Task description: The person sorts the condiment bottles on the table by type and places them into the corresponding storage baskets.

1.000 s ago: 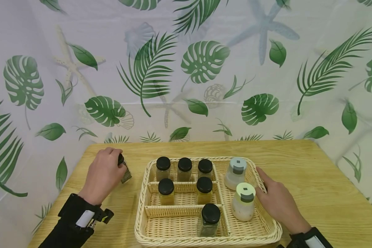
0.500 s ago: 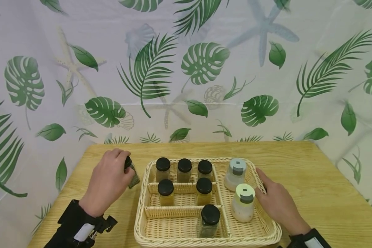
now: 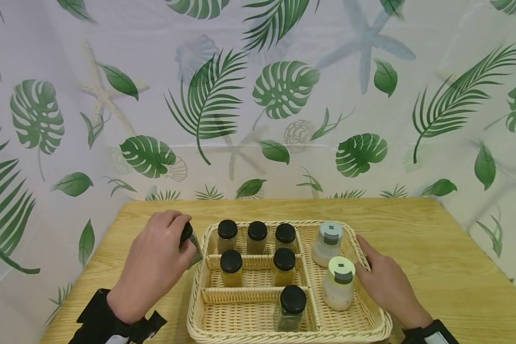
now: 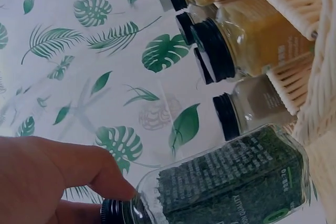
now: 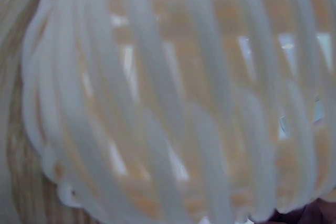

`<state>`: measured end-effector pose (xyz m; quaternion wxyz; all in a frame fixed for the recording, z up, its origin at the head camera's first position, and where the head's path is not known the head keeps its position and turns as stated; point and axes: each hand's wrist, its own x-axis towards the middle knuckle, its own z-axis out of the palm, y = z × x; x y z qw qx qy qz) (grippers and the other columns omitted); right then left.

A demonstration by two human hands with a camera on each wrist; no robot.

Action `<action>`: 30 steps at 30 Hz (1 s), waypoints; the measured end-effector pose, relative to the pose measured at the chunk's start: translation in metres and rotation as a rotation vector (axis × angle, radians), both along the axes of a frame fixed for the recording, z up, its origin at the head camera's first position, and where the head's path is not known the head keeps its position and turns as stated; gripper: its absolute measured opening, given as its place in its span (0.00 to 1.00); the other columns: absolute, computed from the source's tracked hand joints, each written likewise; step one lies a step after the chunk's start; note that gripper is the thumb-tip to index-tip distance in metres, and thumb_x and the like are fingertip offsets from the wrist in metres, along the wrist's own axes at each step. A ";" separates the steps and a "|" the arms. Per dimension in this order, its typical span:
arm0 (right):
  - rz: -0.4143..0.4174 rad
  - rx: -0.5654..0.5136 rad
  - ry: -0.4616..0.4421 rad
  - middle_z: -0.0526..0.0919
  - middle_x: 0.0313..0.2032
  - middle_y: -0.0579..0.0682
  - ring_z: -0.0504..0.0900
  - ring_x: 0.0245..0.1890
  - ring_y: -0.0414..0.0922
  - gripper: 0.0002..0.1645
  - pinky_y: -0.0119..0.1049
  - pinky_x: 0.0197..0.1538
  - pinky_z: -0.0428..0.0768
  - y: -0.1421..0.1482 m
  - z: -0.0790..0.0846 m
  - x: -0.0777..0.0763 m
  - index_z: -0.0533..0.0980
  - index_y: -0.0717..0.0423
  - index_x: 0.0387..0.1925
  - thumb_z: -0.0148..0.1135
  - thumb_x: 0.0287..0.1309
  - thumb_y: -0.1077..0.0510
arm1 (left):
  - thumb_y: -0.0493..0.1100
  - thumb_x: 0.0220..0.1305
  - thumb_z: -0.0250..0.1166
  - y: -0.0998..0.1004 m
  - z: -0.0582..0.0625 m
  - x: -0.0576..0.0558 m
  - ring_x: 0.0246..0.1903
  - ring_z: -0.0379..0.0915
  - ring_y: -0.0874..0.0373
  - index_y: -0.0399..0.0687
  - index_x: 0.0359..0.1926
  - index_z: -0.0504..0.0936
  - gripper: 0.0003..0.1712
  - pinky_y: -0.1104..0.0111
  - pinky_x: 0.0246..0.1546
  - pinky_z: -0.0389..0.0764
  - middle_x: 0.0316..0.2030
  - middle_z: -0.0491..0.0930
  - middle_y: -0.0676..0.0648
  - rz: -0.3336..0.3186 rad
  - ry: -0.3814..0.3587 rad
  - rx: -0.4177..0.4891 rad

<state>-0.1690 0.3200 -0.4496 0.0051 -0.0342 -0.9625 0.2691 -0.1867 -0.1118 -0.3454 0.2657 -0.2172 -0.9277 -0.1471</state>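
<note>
My left hand (image 3: 156, 258) pinches a spice jar (image 3: 196, 253) by its black lid, tilted at the left rim of the wicker basket (image 3: 192, 310). The left wrist view shows dried green herbs inside the glass of this herb jar (image 4: 231, 179), with thumb and finger at its neck. At the basket's right side, my right hand (image 3: 387, 282) grips the rim. The right wrist view is filled by blurred basket weave (image 5: 173, 103). The basket's back compartment has three black-lidded jars (image 3: 257, 236); the middle one has two yellow spice jars (image 3: 231, 272).
In the front compartment, one black-lidded jar (image 3: 290, 310) stands at the right. The long right compartment holds a shaker with a blue-grey lid (image 3: 328, 243) and a shaker with a yellow-green lid (image 3: 338, 286). A leaf-patterned cloth (image 3: 258, 95) hangs behind the wooden table (image 3: 434, 239).
My left hand has carried the herb jar rightward and slightly nearer, from over the table at the left to the basket's left rim. The right hand stays on the rim.
</note>
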 end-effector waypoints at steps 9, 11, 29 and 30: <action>-0.002 0.009 0.005 0.68 0.20 0.48 0.63 0.18 0.43 0.42 0.37 0.23 0.61 0.000 -0.002 0.001 0.47 0.57 0.80 0.50 0.71 0.54 | 0.35 0.56 0.63 0.005 0.006 0.015 0.48 0.76 0.47 0.35 0.51 0.83 0.20 0.59 0.40 0.82 0.48 0.80 0.40 -0.019 -0.022 -0.014; -0.002 0.010 0.008 0.68 0.20 0.48 0.64 0.18 0.43 0.42 0.37 0.23 0.61 0.000 -0.002 0.001 0.47 0.57 0.80 0.50 0.71 0.54 | 0.35 0.56 0.63 0.007 0.007 0.019 0.46 0.75 0.49 0.36 0.51 0.83 0.20 0.61 0.38 0.81 0.47 0.80 0.42 -0.027 -0.027 -0.026; 0.000 0.009 0.006 0.67 0.18 0.48 0.61 0.15 0.41 0.41 0.36 0.21 0.61 0.000 -0.001 0.000 0.47 0.56 0.80 0.49 0.72 0.53 | 0.40 0.52 0.70 0.024 0.008 0.041 0.47 0.77 0.59 0.48 0.47 0.86 0.18 0.66 0.43 0.82 0.45 0.81 0.53 -0.157 -0.164 -0.031; -0.001 0.008 0.008 0.67 0.18 0.47 0.60 0.15 0.41 0.41 0.36 0.20 0.61 0.001 -0.001 0.000 0.47 0.56 0.80 0.49 0.72 0.53 | 0.40 0.52 0.70 0.025 0.007 0.041 0.47 0.76 0.60 0.48 0.47 0.86 0.18 0.67 0.43 0.81 0.45 0.81 0.54 -0.170 -0.170 -0.035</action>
